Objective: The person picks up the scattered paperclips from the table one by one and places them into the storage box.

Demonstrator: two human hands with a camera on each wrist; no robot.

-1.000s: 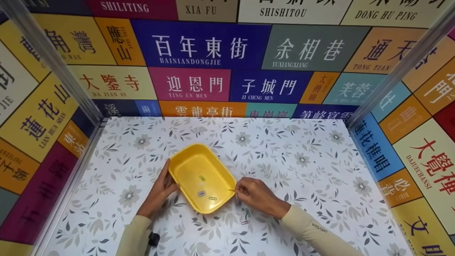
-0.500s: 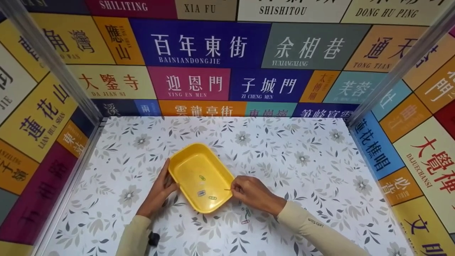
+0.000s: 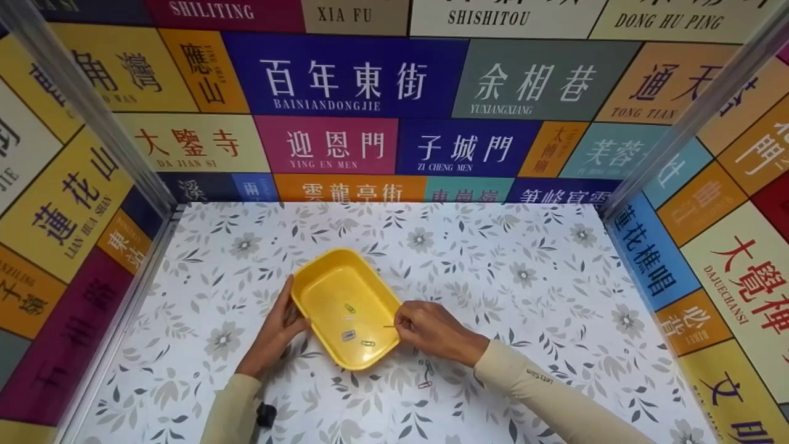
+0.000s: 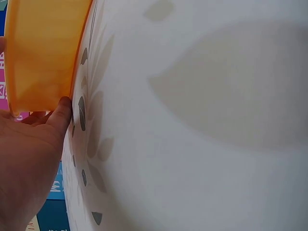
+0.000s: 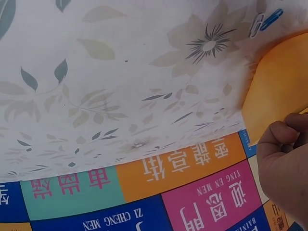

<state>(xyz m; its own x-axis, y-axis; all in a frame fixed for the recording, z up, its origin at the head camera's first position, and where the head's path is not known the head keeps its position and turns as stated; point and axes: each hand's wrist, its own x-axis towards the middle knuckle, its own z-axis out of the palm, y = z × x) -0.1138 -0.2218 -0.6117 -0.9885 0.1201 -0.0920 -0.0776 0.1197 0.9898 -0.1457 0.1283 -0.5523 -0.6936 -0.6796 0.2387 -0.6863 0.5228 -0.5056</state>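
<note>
Yellow tray (image 3: 320, 290) at table centre; left hand (image 3: 277, 333) at its 9 o'clock, straight fingers pressing wall; right hand (image 3: 431, 330) at 3 o'clock, pinching paper clip (image 3: 389, 326) over rim; three clips (image 3: 351, 324) inside

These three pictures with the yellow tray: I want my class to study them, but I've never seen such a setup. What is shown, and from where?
A person works with two bare hands. One camera sits on the head, looking down; one on each wrist looks from close up. On the floral table stands a yellow tray holding three paper clips. The left hand rests against the tray's side. The right hand pinches a thin yellow paper clip over the tray's rim. Two more clips lie on the table near the right wrist.
</note>
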